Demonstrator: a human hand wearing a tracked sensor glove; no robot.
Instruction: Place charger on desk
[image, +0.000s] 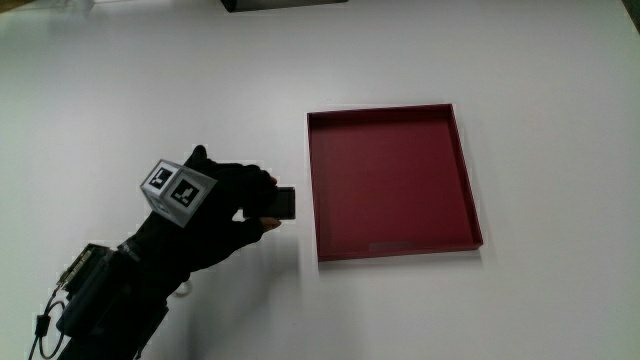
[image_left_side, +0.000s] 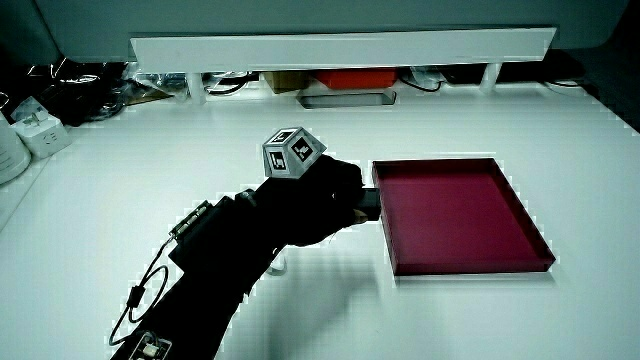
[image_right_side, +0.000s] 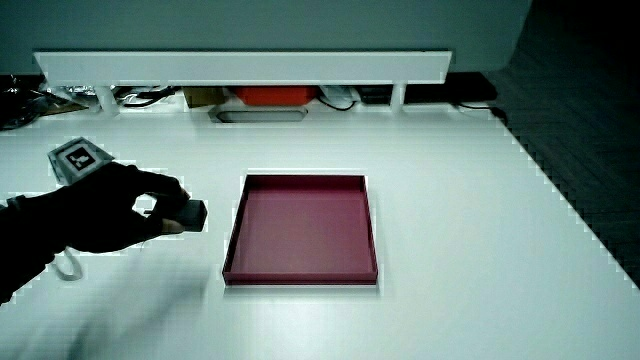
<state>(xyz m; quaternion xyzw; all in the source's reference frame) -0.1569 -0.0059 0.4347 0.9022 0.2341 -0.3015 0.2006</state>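
Main view: the black-gloved hand (image: 215, 205) is clamped on a small black block-shaped charger (image: 283, 204), just beside the shallow red square tray (image: 393, 249), at its nine o'clock. Step: carrying. Next, judged: lower onto the bare white desk (image: 150, 90), then release.

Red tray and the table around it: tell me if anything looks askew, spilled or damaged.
Nothing stands out. The red tray lies flat on the white table, holds nothing and shows no damage or spill. Beside it, the hand holds a small black charger close to the tray's wall.
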